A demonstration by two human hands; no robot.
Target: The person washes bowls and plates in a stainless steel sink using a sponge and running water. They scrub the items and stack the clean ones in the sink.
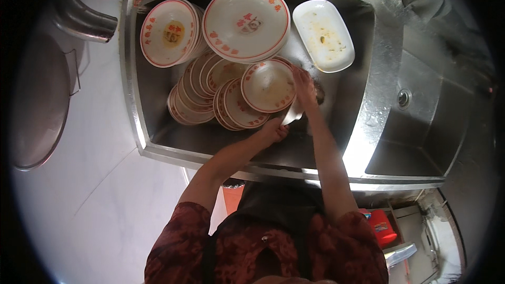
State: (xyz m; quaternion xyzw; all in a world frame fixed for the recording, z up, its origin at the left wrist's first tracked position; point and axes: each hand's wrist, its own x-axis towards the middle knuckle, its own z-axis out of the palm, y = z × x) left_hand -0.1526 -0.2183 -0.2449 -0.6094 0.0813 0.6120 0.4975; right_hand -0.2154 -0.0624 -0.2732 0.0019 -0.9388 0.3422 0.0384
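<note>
My left hand (276, 129) grips the near edge of a white dish (294, 113), which is tilted and seen nearly edge-on. My right hand (304, 86) lies along the dish's far part, fingers pointing away from me; whether they grip it is hidden. Just left of my right hand, a shallow bowl with a red rim (269, 86) rests on top of overlapping red-rimmed plates (242, 106). More soiled plates (193, 102) lean in a fanned row to the left. Everything sits in a steel sink basin (331, 134).
Large round plates (240, 15) are stacked at the back, beside a stack of bowls (158, 31). A white rectangular dish (325, 37) with food scraps lies back right. A dark round thing (318, 94) is partly behind my right wrist. A second basin (418, 134) adjoins on the right.
</note>
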